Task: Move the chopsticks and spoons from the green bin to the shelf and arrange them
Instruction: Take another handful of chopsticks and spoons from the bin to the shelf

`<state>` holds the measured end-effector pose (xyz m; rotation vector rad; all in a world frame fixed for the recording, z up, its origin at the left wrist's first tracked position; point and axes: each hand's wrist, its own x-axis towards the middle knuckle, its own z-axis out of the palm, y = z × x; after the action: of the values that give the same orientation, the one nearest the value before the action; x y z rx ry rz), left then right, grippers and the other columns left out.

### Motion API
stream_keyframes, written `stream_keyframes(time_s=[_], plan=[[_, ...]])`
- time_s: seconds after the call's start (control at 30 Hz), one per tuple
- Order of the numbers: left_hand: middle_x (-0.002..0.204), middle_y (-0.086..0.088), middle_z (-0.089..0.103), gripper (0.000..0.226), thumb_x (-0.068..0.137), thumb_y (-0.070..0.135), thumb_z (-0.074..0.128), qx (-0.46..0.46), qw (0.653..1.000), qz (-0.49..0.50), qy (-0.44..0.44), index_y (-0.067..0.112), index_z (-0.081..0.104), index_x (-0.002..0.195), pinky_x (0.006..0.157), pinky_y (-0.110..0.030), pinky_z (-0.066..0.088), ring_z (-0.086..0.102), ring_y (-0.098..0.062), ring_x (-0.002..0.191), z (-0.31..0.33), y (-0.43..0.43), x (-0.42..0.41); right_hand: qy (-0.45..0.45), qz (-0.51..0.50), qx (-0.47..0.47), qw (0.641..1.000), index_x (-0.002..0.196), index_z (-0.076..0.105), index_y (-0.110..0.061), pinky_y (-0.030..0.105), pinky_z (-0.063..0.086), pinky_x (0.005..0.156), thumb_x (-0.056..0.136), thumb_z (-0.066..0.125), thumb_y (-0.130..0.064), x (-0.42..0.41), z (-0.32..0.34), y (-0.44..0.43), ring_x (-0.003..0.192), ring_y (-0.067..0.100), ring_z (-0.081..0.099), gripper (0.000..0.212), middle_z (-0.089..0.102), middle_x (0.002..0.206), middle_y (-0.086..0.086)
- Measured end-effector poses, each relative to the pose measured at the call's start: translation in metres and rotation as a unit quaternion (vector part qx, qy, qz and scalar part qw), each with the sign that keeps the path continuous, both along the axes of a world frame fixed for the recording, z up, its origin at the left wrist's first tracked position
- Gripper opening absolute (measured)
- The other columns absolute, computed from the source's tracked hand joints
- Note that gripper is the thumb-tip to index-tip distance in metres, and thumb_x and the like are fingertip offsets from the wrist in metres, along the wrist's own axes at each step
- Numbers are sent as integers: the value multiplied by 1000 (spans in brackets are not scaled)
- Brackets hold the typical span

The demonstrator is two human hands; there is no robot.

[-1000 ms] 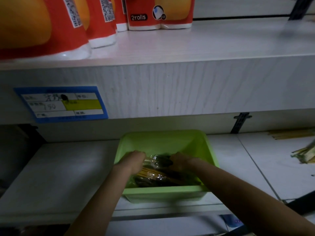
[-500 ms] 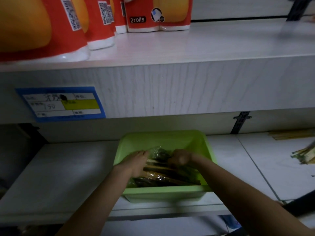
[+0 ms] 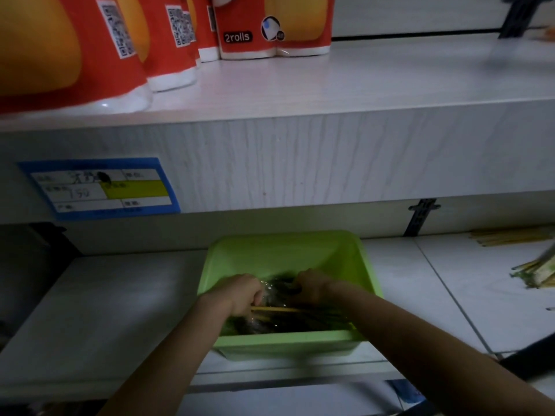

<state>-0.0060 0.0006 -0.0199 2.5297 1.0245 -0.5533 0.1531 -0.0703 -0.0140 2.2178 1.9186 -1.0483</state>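
A green bin (image 3: 279, 250) sits on the lower shelf (image 3: 105, 295), holding plastic-wrapped packs of chopsticks (image 3: 288, 318), dark and yellowish. Both hands are inside it. My left hand (image 3: 244, 294) has its fingers curled round the left end of a pack. At the bin's right-centre my right hand (image 3: 310, 285) grips the crinkled wrapping. I cannot make out any spoons in the dim bin.
Loose chopstick bundles (image 3: 510, 237) and a greenish bundle (image 3: 537, 273) lie on the lower shelf at right. The upper shelf (image 3: 330, 85) carries red paper-roll packs (image 3: 270, 25) at left. A blue price tag (image 3: 102, 189) is stuck on the shelf front.
Both hands have closed tighter on the wrapped packs; the left hand's fingers, flatter before, now curl round a pack's end. The bin has not moved.
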Motion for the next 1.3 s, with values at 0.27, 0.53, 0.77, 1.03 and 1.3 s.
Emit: stream_keyframes(time_s=[0.27, 0.53, 0.77, 1.03, 1.3], plan=[[101, -2, 67, 14, 81, 6, 64, 60, 998, -5, -9, 19, 60, 77, 64, -22, 36, 55, -14, 82, 7, -2, 0, 39, -24, -16, 999, 123, 58, -7, 21, 36, 82, 87, 62, -30, -3, -4, 4, 118, 25, 54, 43, 60, 126, 13], [100, -2, 70, 14, 79, 3, 62, 53, 998, -15, 2, 15, 68, 82, 73, -27, 44, 63, -18, 88, 2, 1, -2, 43, -15, -42, 998, 127, 53, -5, 22, 34, 82, 89, 57, -37, -4, -8, 6, 115, 25, 53, 50, 55, 131, 15], [119, -7, 58, 35, 81, 12, 67, 8, 999, -8, 30, 13, 57, 114, 84, -33, 45, 56, -23, 103, -4, 4, -3, 4, 1, -57, 998, 130, 49, -6, 26, 40, 92, 88, 58, -40, -2, -13, 9, 121, 28, 51, 56, 52, 134, 16], [101, -7, 60, 21, 86, 11, 57, -61, 995, -38, 63, 10, 62, 106, 73, -32, 41, 51, -19, 84, -13, 7, -2, -25, 14, -49, 998, 122, 53, -2, 31, 43, 92, 95, 45, -35, 2, -15, 10, 116, 31, 53, 43, 56, 128, 19], [88, -5, 48, 11, 90, 25, 55, -75, 993, -61, 72, 14, 56, 92, 60, -28, 34, 45, -19, 77, -11, 8, 3, 13, -45, 38, 998, 122, 50, -9, 33, 43, 85, 98, 39, -30, 11, -7, 13, 109, 32, 56, 34, 59, 122, 19]])
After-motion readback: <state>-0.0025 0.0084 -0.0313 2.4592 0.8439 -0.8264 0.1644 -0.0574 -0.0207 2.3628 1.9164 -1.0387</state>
